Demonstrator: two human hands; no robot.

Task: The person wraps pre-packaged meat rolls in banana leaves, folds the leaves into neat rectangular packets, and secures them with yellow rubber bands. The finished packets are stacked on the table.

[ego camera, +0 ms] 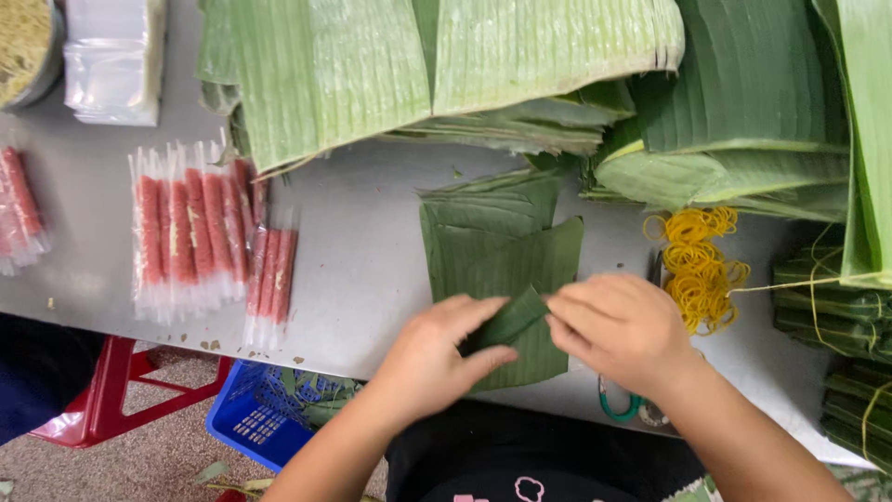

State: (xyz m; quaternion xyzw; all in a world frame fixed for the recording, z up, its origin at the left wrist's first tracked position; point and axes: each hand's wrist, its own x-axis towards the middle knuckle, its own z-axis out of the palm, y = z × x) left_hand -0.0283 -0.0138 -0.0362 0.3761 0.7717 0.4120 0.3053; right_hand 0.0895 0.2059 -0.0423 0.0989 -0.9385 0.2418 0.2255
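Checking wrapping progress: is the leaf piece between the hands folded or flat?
Folded: the small leaf piece is a narrow bundle pinched by left hand and right hand.

Your left hand (437, 358) and right hand (621, 330) meet on a small folded leaf packet (509, 321), which sits on a stack of cut leaf sheets (492, 251) at the near edge of the table (372, 279). Just right of your right hand lies a heap of rubber bands (699, 265); tied leaf bundles (836, 372) lie farther right. Behind the sheets, big leaf piles (446, 65) span the far side. To your left lie plastic-wrapped sausage sticks (200, 232), with a pile of bags (116, 56) behind them. Below the table's near edge stands a crate (255, 418).
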